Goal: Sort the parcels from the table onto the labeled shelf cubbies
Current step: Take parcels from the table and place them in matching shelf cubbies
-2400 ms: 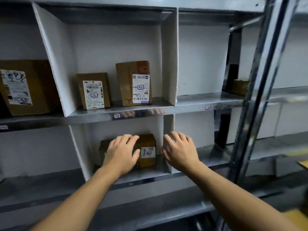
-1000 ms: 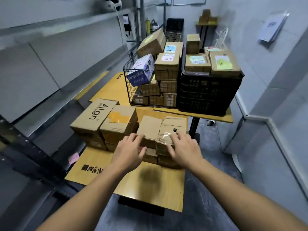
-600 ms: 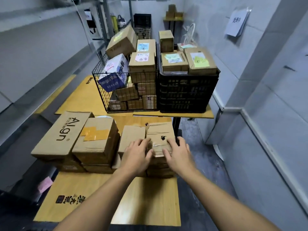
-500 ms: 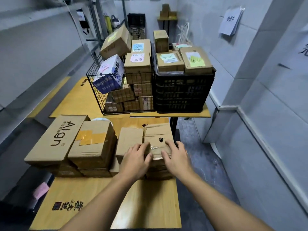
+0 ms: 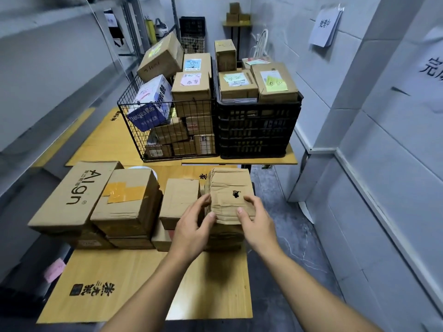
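Note:
A creased brown cardboard parcel [image 5: 230,188] with a small black mark on top sits at the right end of a stack of parcels on the wooden table [image 5: 115,281]. My left hand [image 5: 194,226] grips its near left edge, thumb on top. My right hand [image 5: 256,221] grips its near right corner. A plain parcel [image 5: 178,200] lies right beside it on the left. Further left are a taped parcel [image 5: 127,200] and a long "Align" box [image 5: 76,195], each on top of other parcels.
A wire basket [image 5: 167,130] and a black crate [image 5: 256,130], both piled with parcels, stand on a second table behind. The grey metal shelf [image 5: 48,75] runs along the left. A white wall [image 5: 383,140] with paper signs closes the right, with a floor gap between.
I have turned from the shelf cubby to the table. Both hands came down onto the creased parcel and closed round its near edge; its near end seems slightly raised.

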`<state>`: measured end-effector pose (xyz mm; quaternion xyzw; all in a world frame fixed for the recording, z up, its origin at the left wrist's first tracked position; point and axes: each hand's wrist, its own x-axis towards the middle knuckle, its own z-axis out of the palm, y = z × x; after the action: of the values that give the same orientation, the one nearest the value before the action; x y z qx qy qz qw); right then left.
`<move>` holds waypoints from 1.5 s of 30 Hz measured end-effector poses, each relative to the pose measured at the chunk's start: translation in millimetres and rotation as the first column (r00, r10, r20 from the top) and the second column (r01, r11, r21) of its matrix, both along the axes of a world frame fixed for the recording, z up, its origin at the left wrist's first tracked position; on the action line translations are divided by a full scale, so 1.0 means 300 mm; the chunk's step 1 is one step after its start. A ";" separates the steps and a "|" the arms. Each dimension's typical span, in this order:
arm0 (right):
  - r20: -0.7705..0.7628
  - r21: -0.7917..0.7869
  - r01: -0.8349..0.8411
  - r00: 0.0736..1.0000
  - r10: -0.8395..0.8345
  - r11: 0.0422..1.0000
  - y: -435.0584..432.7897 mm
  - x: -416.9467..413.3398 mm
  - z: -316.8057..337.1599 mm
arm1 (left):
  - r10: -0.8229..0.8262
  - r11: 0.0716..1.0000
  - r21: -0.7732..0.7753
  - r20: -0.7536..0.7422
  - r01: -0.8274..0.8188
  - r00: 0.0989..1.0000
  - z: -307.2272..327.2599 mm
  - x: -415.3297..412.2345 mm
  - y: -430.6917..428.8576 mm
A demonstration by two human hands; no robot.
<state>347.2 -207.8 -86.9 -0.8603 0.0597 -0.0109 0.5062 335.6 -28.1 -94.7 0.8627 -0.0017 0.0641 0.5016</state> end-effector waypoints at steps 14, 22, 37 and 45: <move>-0.004 0.443 0.027 1.000 -0.028 0.896 -0.105 -0.149 0.020 | 0.021 0.777 -0.621 -0.133 -0.100 0.991 0.017 -0.123 -0.136; 0.028 0.288 -0.129 0.992 0.126 0.949 -0.153 -0.194 0.056 | 0.058 0.810 -0.583 -0.021 -0.060 0.998 0.048 -0.188 -0.182; -0.023 0.742 -0.013 0.999 0.045 0.670 -0.136 -0.206 0.070 | 0.097 0.787 -0.598 -0.124 -0.152 0.988 0.015 -0.209 -0.142; 0.015 0.704 -0.113 0.990 0.143 0.701 -0.145 -0.220 0.046 | 0.090 0.777 -0.615 -0.109 -0.138 0.990 0.024 -0.252 -0.144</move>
<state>281.3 -251.2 -73.1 -0.6049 0.0097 0.0652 0.7935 260.1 -71.2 -87.5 0.6501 0.0901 0.0596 0.7521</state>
